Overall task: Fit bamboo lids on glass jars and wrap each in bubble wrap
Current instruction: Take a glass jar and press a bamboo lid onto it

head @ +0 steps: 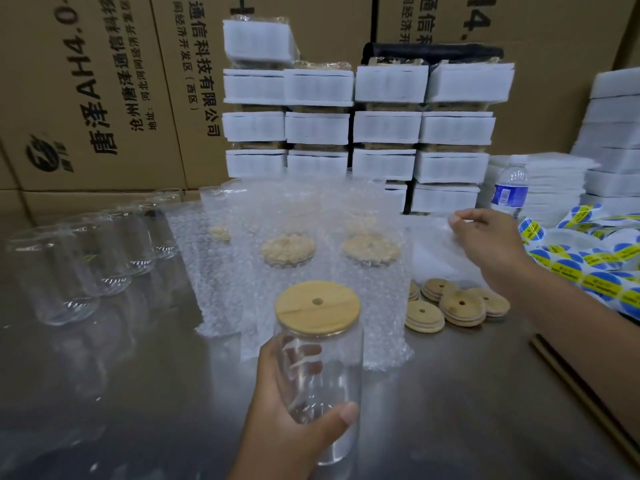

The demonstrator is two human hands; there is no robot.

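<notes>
We are gripping the glass jar (322, 375) upright in our left hand (294, 420), with the thumb curled across its near side and the fingers wrapped round the back (they are showing through the glass). Its bamboo lid (318, 306) is sitting flat on the mouth. We cannot tell whether the jar is touching the steel worktop (138, 393). Beyond the jar and to its right, our right hand (485, 244) is pinching the top edge of a sheet of bubble wrap (436, 251). Loose bamboo lids (450, 304) are lying in a small heap just right of the jar. Wrapped jars (287, 251) are sitting directly behind it, their lids showing through the wrap. Empty glass jars (86, 265) are standing in a row well to its left.
</notes>
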